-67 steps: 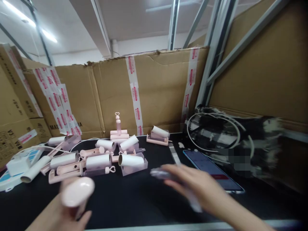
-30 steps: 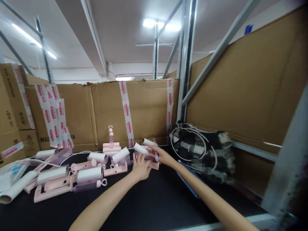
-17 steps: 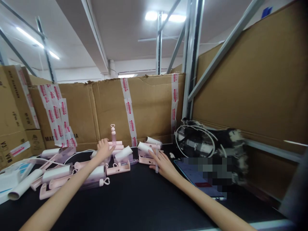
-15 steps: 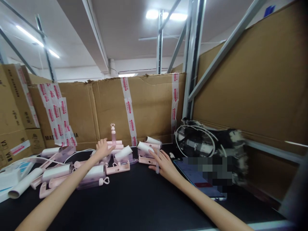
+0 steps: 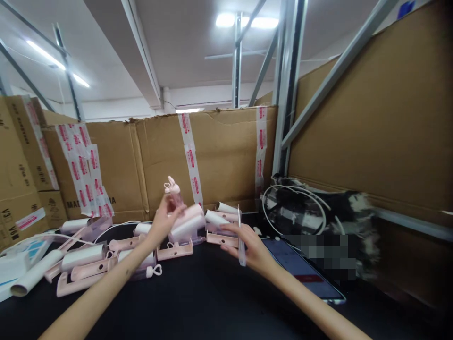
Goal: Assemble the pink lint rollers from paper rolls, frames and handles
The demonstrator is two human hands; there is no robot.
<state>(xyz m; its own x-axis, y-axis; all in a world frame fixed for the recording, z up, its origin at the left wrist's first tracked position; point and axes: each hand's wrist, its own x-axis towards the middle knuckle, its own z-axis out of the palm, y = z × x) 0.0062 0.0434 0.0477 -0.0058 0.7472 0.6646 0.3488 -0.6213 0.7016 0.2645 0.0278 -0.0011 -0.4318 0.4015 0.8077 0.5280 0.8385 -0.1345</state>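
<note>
My left hand (image 5: 165, 219) is closed around a translucent pink lint roller piece (image 5: 175, 196) with a pale pink end, raised above the pile at the back of the table. Behind it shows a heart-shaped loop. Right beside that hand, a white roll (image 5: 187, 227) lies with pink parts, partly hidden by the fingers. My right hand (image 5: 247, 243) grips a thin clear plastic piece (image 5: 241, 243), held upright, its exact shape hard to make out. Its fingertips are near a pink handle part (image 5: 222, 239) and a white roll (image 5: 215, 218).
More white rolls (image 5: 84, 257) and pink handles (image 5: 90, 270) are heaped on the left of the black table (image 5: 198, 297). A phone (image 5: 304, 271) lies at right, beside a dark bundle with a white cable (image 5: 323, 215). Cardboard walls (image 5: 226, 156) enclose the back.
My left hand has risen and moved right, now holding the translucent pink piece up. My right hand has shifted slightly right and lower, with the clear plastic piece in it.
</note>
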